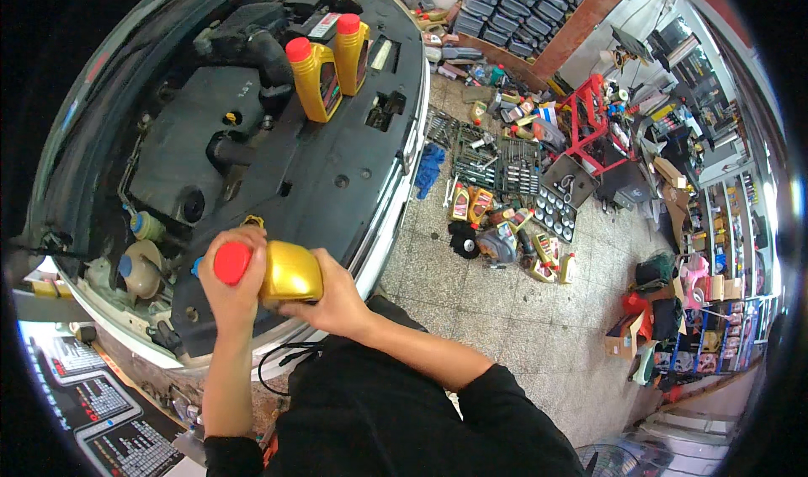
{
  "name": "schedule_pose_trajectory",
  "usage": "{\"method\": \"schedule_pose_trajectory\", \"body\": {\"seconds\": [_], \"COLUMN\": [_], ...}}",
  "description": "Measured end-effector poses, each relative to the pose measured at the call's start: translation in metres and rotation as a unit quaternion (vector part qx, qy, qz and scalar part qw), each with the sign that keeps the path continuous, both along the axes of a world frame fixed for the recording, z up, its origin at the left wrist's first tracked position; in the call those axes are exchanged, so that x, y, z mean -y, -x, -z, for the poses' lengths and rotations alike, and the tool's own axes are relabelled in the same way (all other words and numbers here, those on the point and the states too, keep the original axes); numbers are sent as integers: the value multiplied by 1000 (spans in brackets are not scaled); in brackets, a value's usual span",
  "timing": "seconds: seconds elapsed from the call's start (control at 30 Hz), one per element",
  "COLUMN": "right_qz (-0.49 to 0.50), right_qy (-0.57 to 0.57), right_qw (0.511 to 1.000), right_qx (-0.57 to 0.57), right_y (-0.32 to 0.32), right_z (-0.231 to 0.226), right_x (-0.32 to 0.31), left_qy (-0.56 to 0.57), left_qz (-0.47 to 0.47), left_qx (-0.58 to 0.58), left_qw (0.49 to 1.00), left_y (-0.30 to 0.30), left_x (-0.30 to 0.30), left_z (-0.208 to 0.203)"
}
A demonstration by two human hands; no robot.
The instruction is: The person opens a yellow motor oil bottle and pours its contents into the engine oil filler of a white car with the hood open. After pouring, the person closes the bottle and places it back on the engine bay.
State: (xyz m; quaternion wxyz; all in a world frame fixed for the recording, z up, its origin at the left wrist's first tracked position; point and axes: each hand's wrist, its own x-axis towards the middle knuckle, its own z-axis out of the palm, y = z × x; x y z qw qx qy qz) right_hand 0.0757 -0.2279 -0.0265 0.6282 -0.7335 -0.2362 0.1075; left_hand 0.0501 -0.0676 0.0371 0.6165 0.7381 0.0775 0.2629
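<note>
I hold a gold oil bottle with a red cap over the front edge of an open engine bay. The cap faces up toward me. My left hand is closed round the bottle at its cap end, thumb beside the cap. Round the lower body of the bottle, my right hand is closed from the right. Two more gold oil bottles, a nearer one and a farther one, stand upright with red caps on the black front panel of the car.
The engine cover and a coolant tank lie left of the panel. On the tiled floor to the right are open socket sets, a blue cloth, several used bottles and a red metal stand. Shelves line the right wall.
</note>
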Motion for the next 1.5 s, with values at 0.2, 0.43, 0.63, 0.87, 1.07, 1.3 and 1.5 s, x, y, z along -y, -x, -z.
{"method": "schedule_pose_trajectory", "body": {"seconds": [0.2, 0.43, 0.63, 0.87, 1.07, 1.3, 1.5], "right_qz": [2, -204, 66, -154, -114, 131, -177], "right_qy": [23, -52, 65, 22, 20, 68, -12], "right_qw": [1000, 974, 995, 985, 992, 989, 982], "right_qx": [-11, -80, -26, -71, -59, 24, -70], "right_y": [-25, -30, 6, -21, -1, -8, -67], "right_z": [15, -1, 2, 16, 20, 43, 29], "right_x": [-8, 34, -2, 44, 55, 25, 87], "left_qy": [-34, 55, 56, 95, 89, 12, 91], "left_qz": [-94, 357, 25, 290, 240, -98, 305], "left_qx": [6, -5, 1, -40, -49, -1, -19], "left_qw": [995, 932, 998, 951, 965, 995, 948], "left_y": [-19, -3, -9, -2, 7, -38, -40], "left_x": [9, -12, 13, -4, 21, 59, 39], "left_z": [17, -20, 13, 13, 22, 44, 16]}}
